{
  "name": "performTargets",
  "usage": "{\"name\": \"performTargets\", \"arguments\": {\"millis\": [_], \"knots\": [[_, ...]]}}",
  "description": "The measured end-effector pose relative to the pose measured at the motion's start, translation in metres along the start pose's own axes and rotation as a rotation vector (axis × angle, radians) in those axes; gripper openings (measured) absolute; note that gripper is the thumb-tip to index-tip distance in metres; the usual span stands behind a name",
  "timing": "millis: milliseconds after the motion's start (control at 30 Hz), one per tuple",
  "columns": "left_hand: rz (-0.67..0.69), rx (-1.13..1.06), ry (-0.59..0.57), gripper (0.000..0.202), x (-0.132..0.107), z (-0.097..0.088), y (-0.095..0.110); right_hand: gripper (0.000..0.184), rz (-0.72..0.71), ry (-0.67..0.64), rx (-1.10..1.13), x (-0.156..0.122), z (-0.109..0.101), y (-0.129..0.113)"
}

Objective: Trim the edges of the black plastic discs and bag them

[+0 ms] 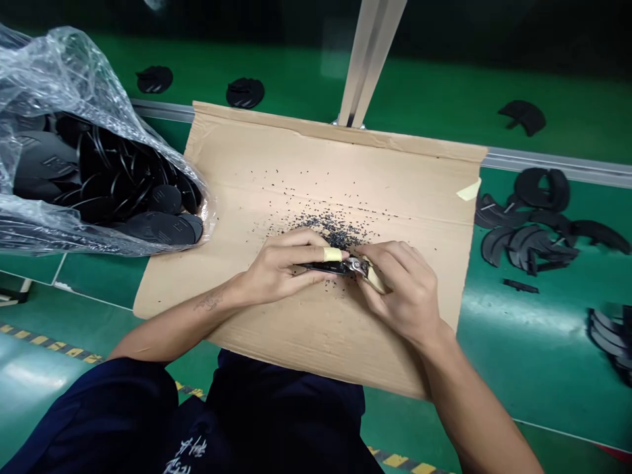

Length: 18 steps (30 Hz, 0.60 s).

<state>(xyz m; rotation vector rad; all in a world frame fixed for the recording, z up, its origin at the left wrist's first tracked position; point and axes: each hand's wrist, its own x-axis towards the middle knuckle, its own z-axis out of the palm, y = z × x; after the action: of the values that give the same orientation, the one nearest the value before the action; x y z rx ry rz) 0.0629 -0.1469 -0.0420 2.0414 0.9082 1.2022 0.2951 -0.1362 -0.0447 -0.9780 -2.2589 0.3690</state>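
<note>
Between thumb and fingers, my left hand (284,266) grips a thin black plastic part (326,266), mostly covered by the fingers. Yellow tape wraps one finger of that hand. Closed around a pair of cutting pliers (356,264) with pale yellow handles is my right hand (405,283). The pliers' metal head meets the right end of the black part; whether the jaws are closed is too small to tell. Under and beyond both hands, many tiny black clippings (336,227) lie scattered on a cardboard sheet (276,336).
At left, a clear plastic bag (74,59) lies open, full of round black parts (93,171). Curved black pieces (528,243) are heaped on the green table at right, with more (612,336) at the edge. A metal post (368,59) rises behind the cardboard.
</note>
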Motion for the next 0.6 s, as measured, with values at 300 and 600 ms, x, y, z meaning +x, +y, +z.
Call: {"name": "performTargets", "arguments": {"millis": [300,600], "knots": [[0.036,-0.033,-0.046,0.027,-0.0002,0.0001,-0.0038,0.017,-0.075,-0.018,-0.145,-0.0018,-0.0055,0.0011],[0.057,-0.101,-0.046,0.021,-0.0005,0.0023,-0.0050,0.015,-0.096,-0.004,-0.123,-0.0040,-0.0079,-0.0029]]}}
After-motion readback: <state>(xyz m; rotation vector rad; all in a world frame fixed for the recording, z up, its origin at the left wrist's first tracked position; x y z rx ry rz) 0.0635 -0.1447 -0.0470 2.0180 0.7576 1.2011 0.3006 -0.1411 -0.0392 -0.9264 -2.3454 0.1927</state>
